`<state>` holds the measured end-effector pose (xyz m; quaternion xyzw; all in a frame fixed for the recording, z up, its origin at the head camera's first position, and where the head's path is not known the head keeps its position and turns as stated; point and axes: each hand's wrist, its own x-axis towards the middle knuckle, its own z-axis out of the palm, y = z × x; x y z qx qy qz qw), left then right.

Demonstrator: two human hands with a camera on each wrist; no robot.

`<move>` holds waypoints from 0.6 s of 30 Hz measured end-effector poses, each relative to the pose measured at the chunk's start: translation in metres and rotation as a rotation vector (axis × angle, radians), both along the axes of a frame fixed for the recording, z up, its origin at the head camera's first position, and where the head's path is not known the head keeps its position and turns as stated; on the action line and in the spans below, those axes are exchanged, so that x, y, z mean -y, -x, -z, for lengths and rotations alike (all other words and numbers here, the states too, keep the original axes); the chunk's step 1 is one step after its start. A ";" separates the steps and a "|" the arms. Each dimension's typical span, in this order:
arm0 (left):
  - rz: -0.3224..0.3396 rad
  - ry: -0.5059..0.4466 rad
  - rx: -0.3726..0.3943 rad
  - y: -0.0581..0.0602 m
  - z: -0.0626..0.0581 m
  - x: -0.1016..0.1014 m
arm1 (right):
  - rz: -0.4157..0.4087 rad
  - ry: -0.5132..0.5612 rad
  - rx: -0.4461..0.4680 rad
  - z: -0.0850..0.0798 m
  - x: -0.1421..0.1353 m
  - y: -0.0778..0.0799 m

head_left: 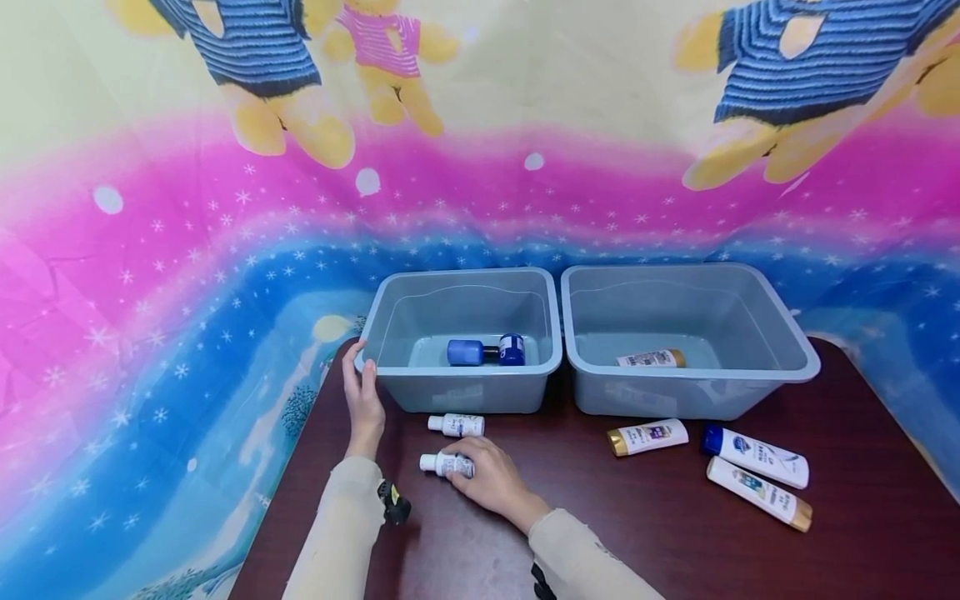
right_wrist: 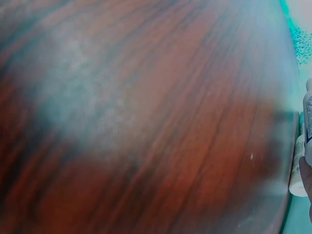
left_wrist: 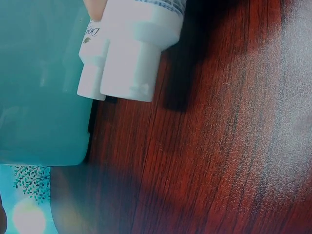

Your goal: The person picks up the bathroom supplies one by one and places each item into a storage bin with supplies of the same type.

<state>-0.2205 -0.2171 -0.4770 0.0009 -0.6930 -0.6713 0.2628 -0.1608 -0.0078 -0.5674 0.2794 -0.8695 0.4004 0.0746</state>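
Note:
My right hand (head_left: 491, 477) grips a small white bottle (head_left: 459, 465), its white cap pointing left. In the left wrist view that bottle (left_wrist: 139, 44) overlaps a second small white bottle (left_wrist: 93, 61), whose label reads partly "Dov". The second bottle (head_left: 459, 425) lies on the table in front of the left grey bin (head_left: 457, 390). At this bin's front left corner, my left hand (head_left: 363, 408) touches the rim with its thumb up along the outside. Inside the bin are blue bottles (head_left: 466, 352), one with a dark neck.
Beside it stands a right grey bin (head_left: 660, 396) containing a white bottle with a gold cap (head_left: 648, 358). On the table to the right lie a gold-capped bottle (head_left: 652, 437), a blue-capped bottle (head_left: 761, 458) and another gold-capped bottle (head_left: 757, 493). A printed cloth (head_left: 480, 192) hangs behind.

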 end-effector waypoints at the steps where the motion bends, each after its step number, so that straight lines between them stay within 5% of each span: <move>1: -0.001 -0.001 0.001 0.000 0.000 0.000 | 0.000 0.003 -0.001 -0.001 0.000 0.000; 18: -0.016 0.019 -0.002 0.000 0.000 0.000 | -0.017 0.067 -0.049 -0.010 -0.004 0.000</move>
